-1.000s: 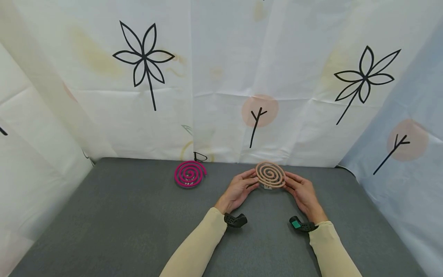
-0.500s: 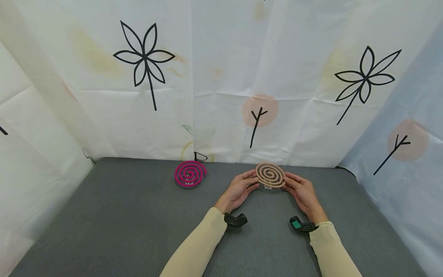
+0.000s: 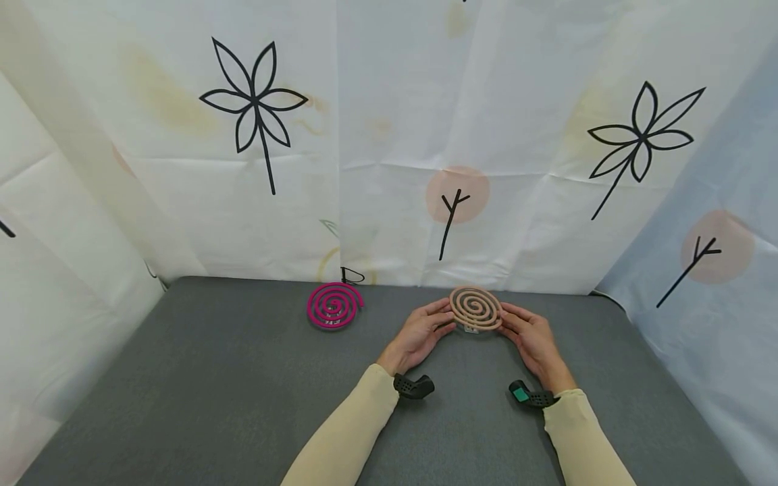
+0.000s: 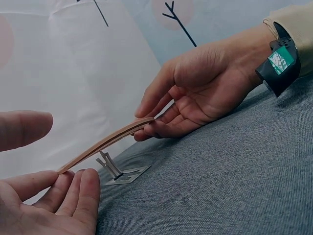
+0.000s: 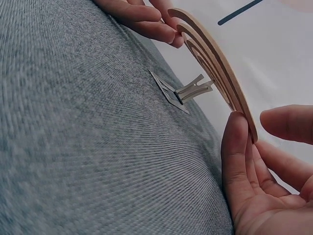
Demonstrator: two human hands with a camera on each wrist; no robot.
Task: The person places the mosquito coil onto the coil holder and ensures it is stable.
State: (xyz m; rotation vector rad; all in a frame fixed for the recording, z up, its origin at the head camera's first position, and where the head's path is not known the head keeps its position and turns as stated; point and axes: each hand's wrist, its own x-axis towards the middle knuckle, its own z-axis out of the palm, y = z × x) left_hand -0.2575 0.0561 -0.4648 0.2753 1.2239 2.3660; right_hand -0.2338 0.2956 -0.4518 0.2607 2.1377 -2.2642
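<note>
A tan mosquito coil [image 3: 475, 308] is held level by both hands, just over a small metal stand [image 4: 122, 174]. The stand's upright prongs point at the coil's underside; whether they touch it I cannot tell. My left hand [image 3: 418, 335] holds the coil's left edge with its fingertips, the thumb apart from it in the left wrist view. At the opposite edge my right hand [image 3: 533, 341] holds the coil between its fingers, its thumb also apart in the right wrist view. A magenta mosquito coil [image 3: 333, 306] lies farther left, with pale metal showing through its gaps.
A dark grey cloth-covered table [image 3: 231, 398] spreads under the hands. White printed curtain [image 3: 389, 135] rises behind the table's back edge and along both sides. Each wrist wears a black strapped device [image 3: 413, 387].
</note>
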